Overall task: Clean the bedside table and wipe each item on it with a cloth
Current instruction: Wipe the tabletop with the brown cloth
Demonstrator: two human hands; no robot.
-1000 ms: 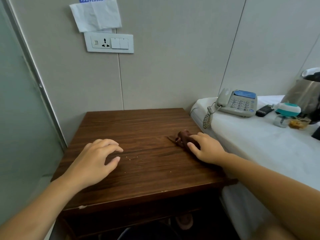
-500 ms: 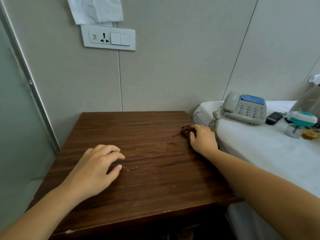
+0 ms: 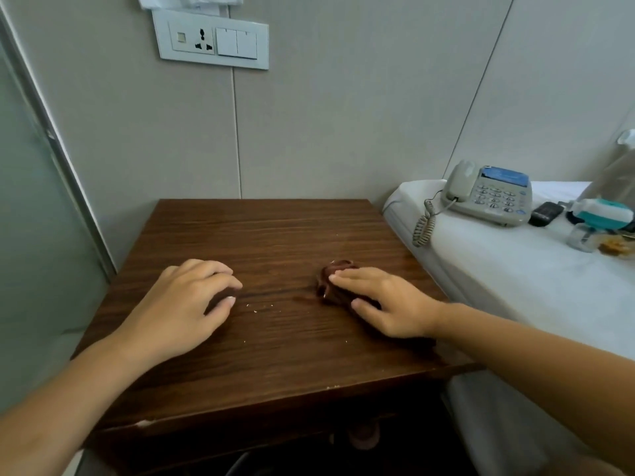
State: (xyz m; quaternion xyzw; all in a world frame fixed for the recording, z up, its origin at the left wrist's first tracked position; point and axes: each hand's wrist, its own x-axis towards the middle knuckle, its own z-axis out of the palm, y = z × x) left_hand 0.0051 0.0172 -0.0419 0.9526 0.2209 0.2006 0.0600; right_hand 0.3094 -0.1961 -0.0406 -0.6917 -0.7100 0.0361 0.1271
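Cloth (image 3: 338, 280): soft, light, bunched — pressed flat on the wooden surface (image 3: 275, 235) under the right hand (image 3: 388, 304), best controlled from on top with palm and fingers. Left hand (image 3: 185, 307) resting on fingertips, loosely curled, holding nothing. Versus half a second earlier: cloth drawn back from the far right edge toward centre — crumbs (image 3: 257, 306) not yet reached.

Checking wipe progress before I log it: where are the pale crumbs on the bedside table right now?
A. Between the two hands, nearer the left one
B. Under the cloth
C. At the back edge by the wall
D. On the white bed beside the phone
A: the crumbs lie on the bare bedside table just right of the left hand, apart from the cloth that the right hand presses.
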